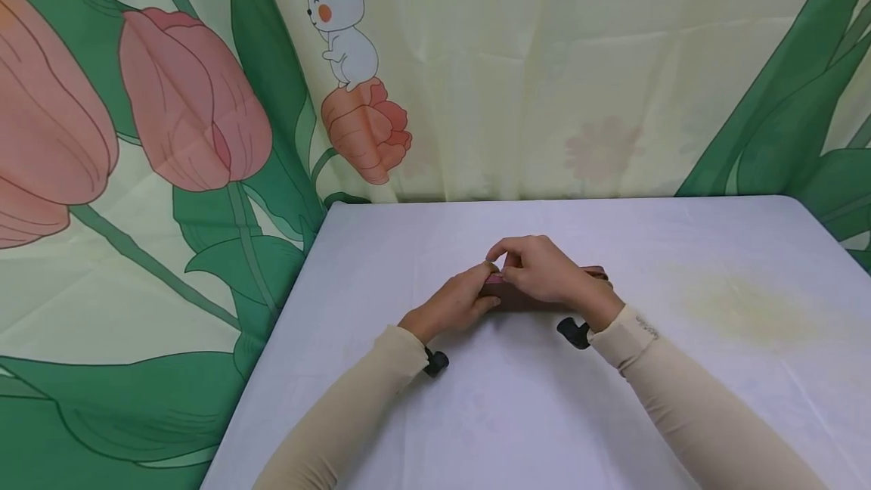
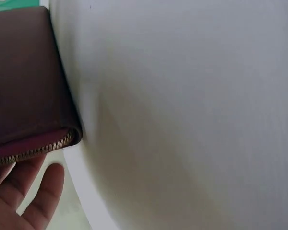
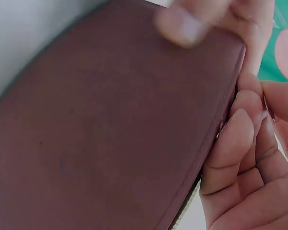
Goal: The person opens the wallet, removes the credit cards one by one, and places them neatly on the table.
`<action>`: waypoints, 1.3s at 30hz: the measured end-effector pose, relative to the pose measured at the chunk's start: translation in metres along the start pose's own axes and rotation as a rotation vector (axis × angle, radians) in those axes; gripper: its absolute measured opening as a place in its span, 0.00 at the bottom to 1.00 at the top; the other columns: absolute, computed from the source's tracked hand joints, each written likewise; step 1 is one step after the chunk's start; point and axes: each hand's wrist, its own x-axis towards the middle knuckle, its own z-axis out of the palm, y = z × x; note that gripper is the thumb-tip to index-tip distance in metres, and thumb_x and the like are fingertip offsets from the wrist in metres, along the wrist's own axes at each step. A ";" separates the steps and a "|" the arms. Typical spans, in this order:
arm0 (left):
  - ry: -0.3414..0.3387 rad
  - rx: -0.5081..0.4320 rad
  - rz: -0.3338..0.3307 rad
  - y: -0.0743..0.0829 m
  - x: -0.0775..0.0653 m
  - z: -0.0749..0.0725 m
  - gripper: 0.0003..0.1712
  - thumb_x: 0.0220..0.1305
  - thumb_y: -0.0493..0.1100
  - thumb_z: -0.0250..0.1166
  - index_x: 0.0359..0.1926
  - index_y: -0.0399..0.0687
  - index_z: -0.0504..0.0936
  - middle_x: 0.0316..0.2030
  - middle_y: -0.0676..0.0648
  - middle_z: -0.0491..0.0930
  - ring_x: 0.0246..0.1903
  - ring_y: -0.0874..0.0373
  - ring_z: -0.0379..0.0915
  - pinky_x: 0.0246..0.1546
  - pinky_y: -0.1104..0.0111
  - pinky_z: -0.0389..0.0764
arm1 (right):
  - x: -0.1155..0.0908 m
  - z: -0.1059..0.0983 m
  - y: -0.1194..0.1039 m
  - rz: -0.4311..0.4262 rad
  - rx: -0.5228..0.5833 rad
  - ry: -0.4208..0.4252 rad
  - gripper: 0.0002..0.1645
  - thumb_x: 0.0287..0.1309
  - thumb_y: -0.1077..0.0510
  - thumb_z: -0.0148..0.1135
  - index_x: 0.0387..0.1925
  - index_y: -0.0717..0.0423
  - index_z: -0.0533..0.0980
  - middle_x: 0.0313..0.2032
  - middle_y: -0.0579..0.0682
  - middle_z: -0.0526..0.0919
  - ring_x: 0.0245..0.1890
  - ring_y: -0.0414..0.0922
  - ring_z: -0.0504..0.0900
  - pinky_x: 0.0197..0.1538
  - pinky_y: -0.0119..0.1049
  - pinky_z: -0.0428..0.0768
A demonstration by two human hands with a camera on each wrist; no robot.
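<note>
A brown zip-around wallet (image 1: 537, 302) stands on its long edge on the table, with its zipped edge up. My left hand (image 1: 454, 299) grips its left end. In the right wrist view the left thumb lies over the wallet's face (image 3: 110, 115). My right hand (image 1: 544, 271) is at the top edge near that end; its fingers (image 3: 230, 143) pinch the zipper pull, mostly hidden between them. The left wrist view shows brass zip teeth (image 2: 33, 152) and a strip of pink lining along the edge. The wallet's inside is hidden.
A white cloth covers the table (image 1: 680, 263), with a yellowish stain at the right. Behind it hangs a curtain (image 1: 476, 59) printed with tulips and a rabbit. Dark wrist cameras (image 1: 574, 332) sit under both wrists.
</note>
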 end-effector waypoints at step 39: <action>0.342 -0.401 -0.365 0.006 -0.009 0.008 0.28 0.83 0.47 0.41 0.60 0.42 0.85 0.48 0.44 0.88 0.39 0.54 0.83 0.39 0.67 0.83 | -0.047 -0.021 0.037 0.018 -0.473 0.149 0.08 0.64 0.54 0.69 0.36 0.51 0.91 0.30 0.46 0.81 0.33 0.49 0.77 0.38 0.48 0.76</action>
